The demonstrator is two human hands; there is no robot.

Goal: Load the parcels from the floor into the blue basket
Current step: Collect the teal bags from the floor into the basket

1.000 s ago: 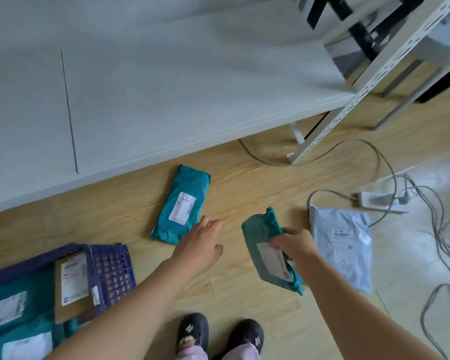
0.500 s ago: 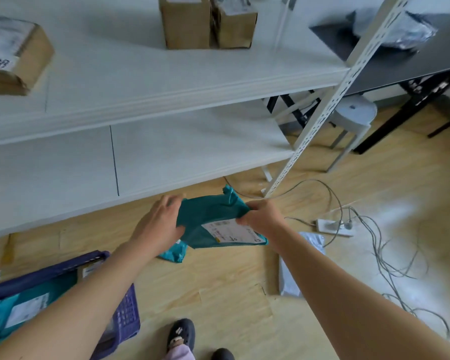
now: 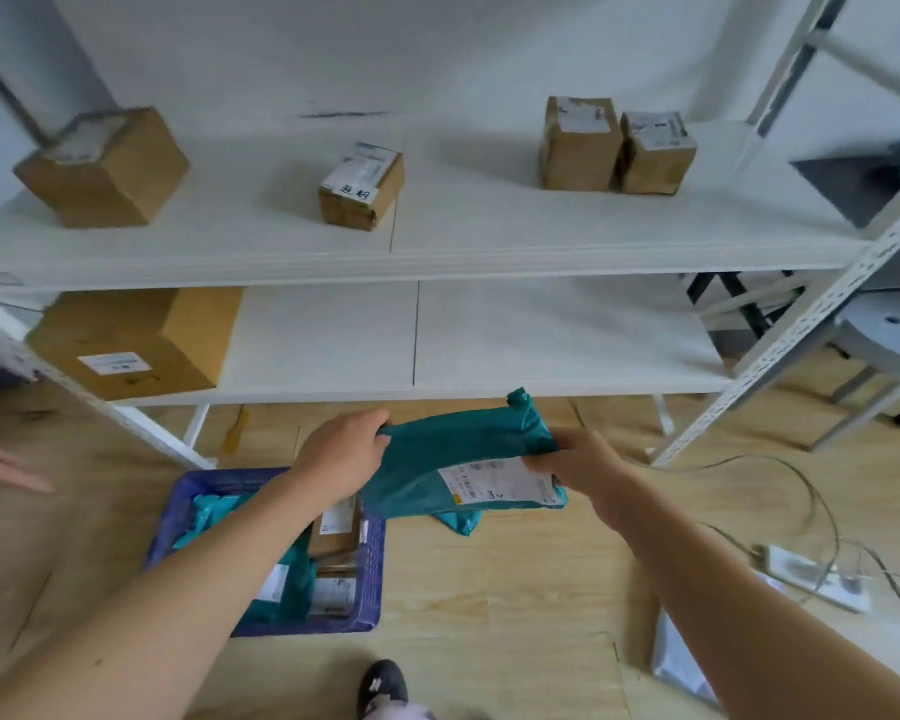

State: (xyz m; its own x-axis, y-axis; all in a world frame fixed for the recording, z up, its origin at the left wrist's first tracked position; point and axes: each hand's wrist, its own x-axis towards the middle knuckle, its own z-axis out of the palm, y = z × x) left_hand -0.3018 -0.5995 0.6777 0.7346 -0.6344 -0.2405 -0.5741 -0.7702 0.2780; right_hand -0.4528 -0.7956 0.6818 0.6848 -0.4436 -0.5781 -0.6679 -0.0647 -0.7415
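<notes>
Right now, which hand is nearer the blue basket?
Left. The left hand grips the parcel above the basket, near its far corner; the right hand grips the other end, farther right.

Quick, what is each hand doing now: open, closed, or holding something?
Left hand: grips the left end of the teal parcel.
Right hand: grips the same parcel at its right end.

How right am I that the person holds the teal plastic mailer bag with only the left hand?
Not only the left: the head view shows the left hand and the right hand both gripping the teal plastic mailer bag.
</notes>
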